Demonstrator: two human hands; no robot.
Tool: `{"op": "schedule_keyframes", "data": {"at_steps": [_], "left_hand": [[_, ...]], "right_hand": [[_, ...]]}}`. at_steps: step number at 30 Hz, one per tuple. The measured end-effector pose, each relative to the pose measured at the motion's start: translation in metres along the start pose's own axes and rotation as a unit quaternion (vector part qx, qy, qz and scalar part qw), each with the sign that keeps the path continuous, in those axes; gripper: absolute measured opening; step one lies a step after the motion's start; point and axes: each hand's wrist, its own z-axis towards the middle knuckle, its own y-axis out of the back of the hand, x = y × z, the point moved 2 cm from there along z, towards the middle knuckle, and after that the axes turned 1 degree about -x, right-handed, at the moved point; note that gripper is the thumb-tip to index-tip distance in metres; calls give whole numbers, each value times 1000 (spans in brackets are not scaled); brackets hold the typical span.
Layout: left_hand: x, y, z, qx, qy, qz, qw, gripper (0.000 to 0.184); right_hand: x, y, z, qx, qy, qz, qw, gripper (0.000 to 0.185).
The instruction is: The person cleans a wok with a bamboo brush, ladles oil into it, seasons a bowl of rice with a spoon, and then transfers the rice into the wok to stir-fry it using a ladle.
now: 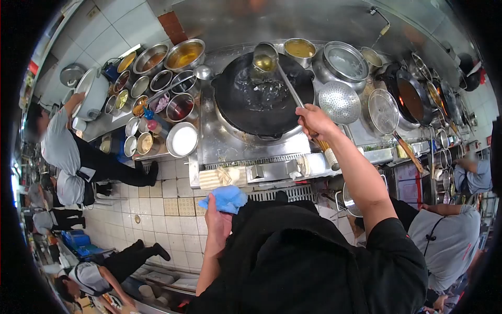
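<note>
Nearest, the left grip (pixel 218 222) is closed on a bunched blue cloth (pixel 229 199), held in front of the body and short of the desk (pixel 212 149). That looks a good place for it: well apart from the hot area, with the cloth ready for a hot rim. A folded towel (pixel 222 179) lies on the front edge just beyond.

Farther out, the right grip (pixel 316 121) is wrapped around the handle of the ladle (pixel 289 86), and the handle's wooden end sticks out below the fist. The ladle slants away over the black wok (pixel 235 102), its bowl above the far part and carrying yellow liquid, probably oil. Whether the bowl touches the wok cannot be told. A firm wrist and a level bowl should prevent spills; any tipping is best done low and slowly, since the wet, glossy patch in the wok could splash. The bare forearm is best kept out to the side.

Past the wok stands a pot of yellow liquid (pixel 299 48), close to the ladle's bowl, so wide swings risk a knock.
</note>
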Motion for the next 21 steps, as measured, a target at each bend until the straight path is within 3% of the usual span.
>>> {"op": "schedule_keyframes", "data": {"at_steps": [5, 8, 9, 11, 14, 21], "left_hand": [[3, 14, 16, 25, 25, 19, 999, 48], [6, 2, 31, 28, 88, 71, 993, 50], [10, 0, 38, 31, 93, 71, 993, 50], [23, -4, 59, 128, 163, 118, 971, 52], [39, -21, 81, 165, 195, 134, 957, 55], [54, -58, 109, 179, 175, 183, 951, 60]], "right_hand": [[-5, 7, -47, -25, 34, -110, 993, 21], [-10, 15, -80, -68, 57, -177, 980, 20], [-16, 17, -89, -73, 55, -178, 980, 20], [-24, 19, -103, -131, 96, -167, 972, 19], [-28, 16, -117, -153, 55, -139, 977, 18], [-61, 1, -97, -129, 44, -69, 988, 18]]}}
